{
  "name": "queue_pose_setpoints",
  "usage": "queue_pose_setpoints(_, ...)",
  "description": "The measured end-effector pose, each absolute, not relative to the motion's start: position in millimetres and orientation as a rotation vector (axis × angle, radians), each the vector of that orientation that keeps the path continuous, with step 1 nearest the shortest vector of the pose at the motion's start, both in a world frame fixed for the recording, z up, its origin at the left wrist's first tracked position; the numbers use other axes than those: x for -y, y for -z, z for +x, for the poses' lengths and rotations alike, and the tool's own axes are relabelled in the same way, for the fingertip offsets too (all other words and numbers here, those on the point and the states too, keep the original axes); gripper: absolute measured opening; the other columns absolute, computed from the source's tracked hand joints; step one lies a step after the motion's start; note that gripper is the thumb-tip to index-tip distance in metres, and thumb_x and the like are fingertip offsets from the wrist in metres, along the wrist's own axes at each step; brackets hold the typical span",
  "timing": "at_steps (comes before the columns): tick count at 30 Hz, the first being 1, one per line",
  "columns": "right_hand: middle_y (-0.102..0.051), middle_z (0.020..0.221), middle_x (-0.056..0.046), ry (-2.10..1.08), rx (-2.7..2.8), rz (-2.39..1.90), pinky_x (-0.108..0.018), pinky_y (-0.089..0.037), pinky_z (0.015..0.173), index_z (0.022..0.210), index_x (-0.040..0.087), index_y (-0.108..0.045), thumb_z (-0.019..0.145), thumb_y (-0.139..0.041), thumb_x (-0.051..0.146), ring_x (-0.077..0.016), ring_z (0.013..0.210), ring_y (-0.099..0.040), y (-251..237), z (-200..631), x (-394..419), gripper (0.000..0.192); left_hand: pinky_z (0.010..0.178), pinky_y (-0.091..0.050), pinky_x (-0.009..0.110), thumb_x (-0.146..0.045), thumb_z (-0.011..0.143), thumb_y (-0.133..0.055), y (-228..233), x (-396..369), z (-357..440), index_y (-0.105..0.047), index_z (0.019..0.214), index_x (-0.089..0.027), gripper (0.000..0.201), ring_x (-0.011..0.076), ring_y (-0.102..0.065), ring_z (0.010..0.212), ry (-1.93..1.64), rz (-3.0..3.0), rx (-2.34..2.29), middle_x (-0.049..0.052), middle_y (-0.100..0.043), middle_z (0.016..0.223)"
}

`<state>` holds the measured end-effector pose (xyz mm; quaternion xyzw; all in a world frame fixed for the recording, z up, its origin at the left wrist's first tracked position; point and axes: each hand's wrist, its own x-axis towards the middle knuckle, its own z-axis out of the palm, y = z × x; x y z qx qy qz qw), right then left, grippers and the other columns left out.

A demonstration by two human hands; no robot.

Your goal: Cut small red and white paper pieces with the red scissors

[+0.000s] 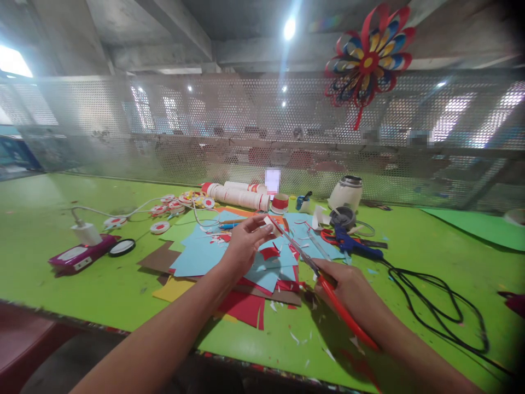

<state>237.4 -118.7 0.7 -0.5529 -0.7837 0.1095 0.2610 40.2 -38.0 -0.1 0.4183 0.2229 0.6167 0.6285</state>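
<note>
Red-handled scissors (324, 284): the finger loops are partly hidden by the right hand (346, 282), and can't make out how far the blades are parted. Small white paper piece (268, 220) is half covered by the left hand (246, 243), as is the blue pen (228, 225) beyond it. Left forearm (180, 323) hides part of the coloured paper stack (188, 258). Dark red item (514, 302) cut off at right, can't identify; red chair (28, 345) cut off lower left.

Edges/room: green counter (28, 224) has its near edge running under both arms. Open surface left of the stack, between it and the purple power strip (84, 255). Right side tighter: black cord (443, 298) loops there, blue glue gun (359, 246) just past the right hand. Perforated screen (229, 109) bounds the far side.

Position: right grip is closed around the scissor handles, blades angled up-left over the stack. Left grip is a narrow fingertip pinch on the white piece. Tips sit right by the piece; can't tell if touching.
</note>
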Motion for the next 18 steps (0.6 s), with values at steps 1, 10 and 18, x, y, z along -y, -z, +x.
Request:
queue_pose_setpoints(1,-0.074,0.083,-0.004,-0.305,2.117,-1.500,-0.029,-0.045,0.064,0.098,0.021,-0.072,0.073,-0.047,0.014,-0.0207,0.070,-0.064,-0.5,237.1,118.9,0.035,0.083,-0.047,0.042,-0.015,0.062,-0.077,0.0,38.2,40.2,-0.067,0.087,-0.010,0.027,0.0196,-0.063,0.080,-1.412,0.961,-0.515,0.010,-0.067,0.087)
queue_pose_setpoints(10,-0.074,0.093,-0.006,-0.325,2.119,-1.508,-0.032,-0.047,0.070,0.104,0.021,-0.070,0.073,-0.045,0.011,-0.0221,0.076,-0.066,6.4,236.7,117.2,0.041,0.083,-0.047,0.042,-0.016,0.062,-0.077,0.6,37.4,40.1,-0.067,0.085,-0.010,0.026,0.0198,-0.064,0.078,-1.436,0.947,-0.519,0.010,-0.067,0.084)
queue_pose_setpoints(18,-0.074,0.088,-0.006,-0.331,2.111,-1.532,-0.033,-0.047,0.070,0.106,0.019,-0.070,0.073,-0.045,0.014,-0.0229,0.074,-0.065,8.3,236.4,117.7,0.041,0.082,-0.047,0.043,-0.016,0.061,-0.078,2.5,35.9,41.3,-0.066,0.084,-0.011,0.027,0.0201,-0.064,0.078,-1.451,0.922,-0.528,0.010,-0.068,0.084)
